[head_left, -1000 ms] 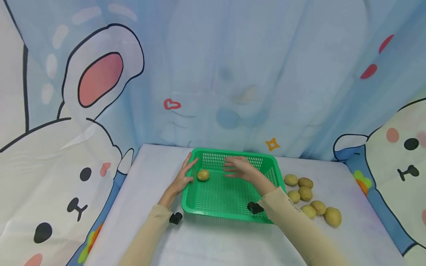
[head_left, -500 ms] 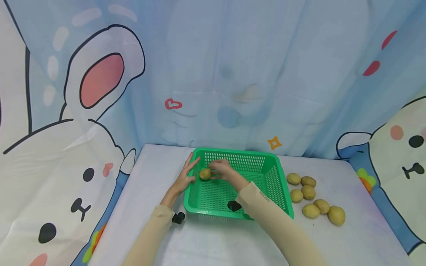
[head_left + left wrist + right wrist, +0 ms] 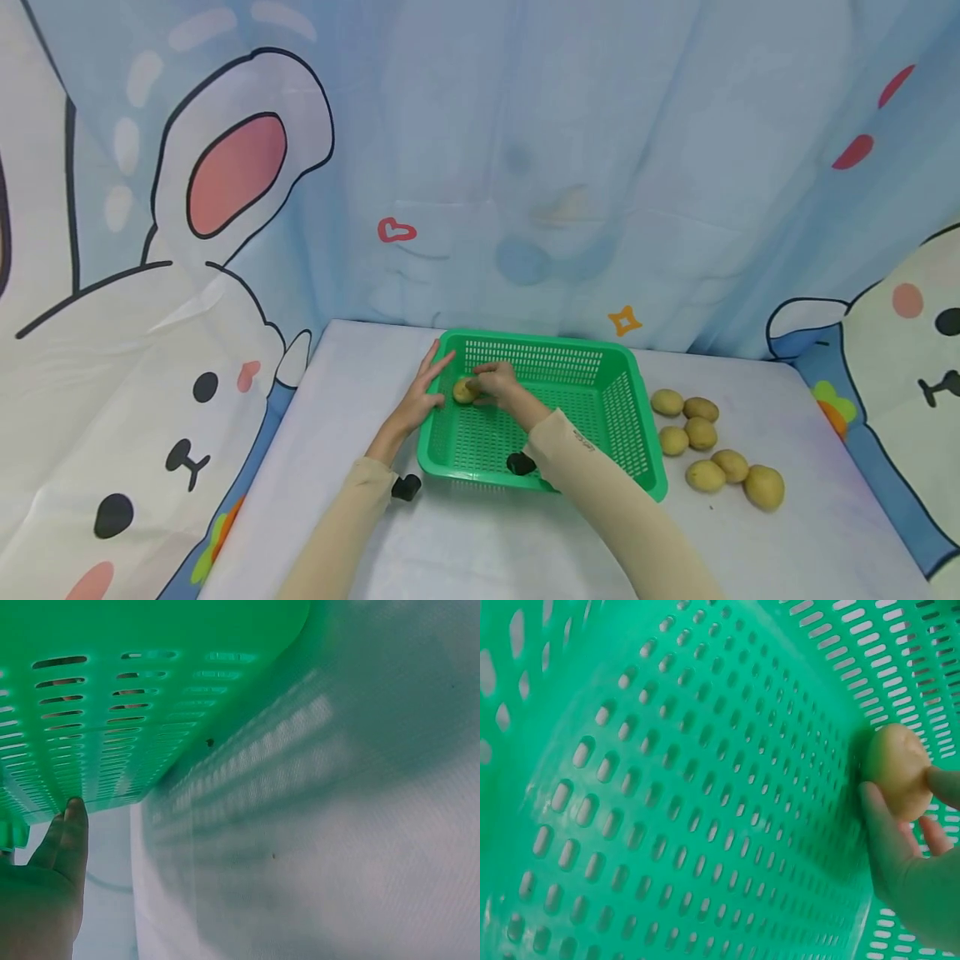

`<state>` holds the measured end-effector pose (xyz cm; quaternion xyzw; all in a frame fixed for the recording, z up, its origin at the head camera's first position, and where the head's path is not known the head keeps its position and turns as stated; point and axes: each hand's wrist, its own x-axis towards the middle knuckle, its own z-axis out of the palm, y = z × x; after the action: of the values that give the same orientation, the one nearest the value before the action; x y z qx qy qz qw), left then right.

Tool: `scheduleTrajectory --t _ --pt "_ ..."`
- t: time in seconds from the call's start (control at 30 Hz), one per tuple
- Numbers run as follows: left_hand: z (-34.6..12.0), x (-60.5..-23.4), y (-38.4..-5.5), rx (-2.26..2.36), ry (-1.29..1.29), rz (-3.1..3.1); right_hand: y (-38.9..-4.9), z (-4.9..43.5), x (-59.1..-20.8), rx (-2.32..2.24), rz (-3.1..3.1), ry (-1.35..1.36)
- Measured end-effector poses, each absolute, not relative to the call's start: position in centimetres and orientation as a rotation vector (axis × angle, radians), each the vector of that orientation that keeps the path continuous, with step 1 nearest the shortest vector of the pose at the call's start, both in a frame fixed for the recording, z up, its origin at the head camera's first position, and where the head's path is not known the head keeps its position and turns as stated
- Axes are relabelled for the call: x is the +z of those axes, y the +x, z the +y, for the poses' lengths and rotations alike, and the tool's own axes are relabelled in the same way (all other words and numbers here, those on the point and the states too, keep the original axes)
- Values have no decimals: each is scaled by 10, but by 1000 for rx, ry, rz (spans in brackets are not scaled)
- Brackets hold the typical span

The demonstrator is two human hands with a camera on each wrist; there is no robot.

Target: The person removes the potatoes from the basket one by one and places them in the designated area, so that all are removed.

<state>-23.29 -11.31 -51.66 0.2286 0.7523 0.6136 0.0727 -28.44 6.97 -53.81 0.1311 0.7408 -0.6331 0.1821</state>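
A small yellow potato [image 3: 464,391] lies inside the green plastic basket [image 3: 649,433], close to its left wall. My right hand [image 3: 501,386] pinches that potato; in the right wrist view, thumb and fingers are on either side of the potato [image 3: 898,771]. Along the basket's left rim rests my left hand [image 3: 417,404], its fingers straight and spread. The left wrist view shows straight fingers [image 3: 73,840] against the outside of the slotted basket wall [image 3: 97,697]. Some of the right fingertips are hidden behind the potato.
Several loose potatoes [image 3: 701,433] lie on the white tablecloth [image 3: 480,550], right of the basket. A hanging cloth [image 3: 517,167] with cartoon prints rises behind the table. Black wrist cameras [image 3: 407,487] sit at both sleeves.
My right hand has moved left inside the basket, from above its middle to the potato, and now pinches it. The left hand stays on the rim. The view shifts slightly.
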Motion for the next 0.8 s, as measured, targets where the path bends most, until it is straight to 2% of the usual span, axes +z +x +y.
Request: scheduleTrajectory --t 0.4,0.73,0.8 --pt "-111 -516 -233 1843 692 2263 -287 91 -529 -1822 2056 265" --pt "-108 -518 -231 1865 684 2302 -275 160 -502 -1867 2008 197" --pt "-107 -528 -237 1874 685 2304 -271 177 -496 -1879 2007 190"
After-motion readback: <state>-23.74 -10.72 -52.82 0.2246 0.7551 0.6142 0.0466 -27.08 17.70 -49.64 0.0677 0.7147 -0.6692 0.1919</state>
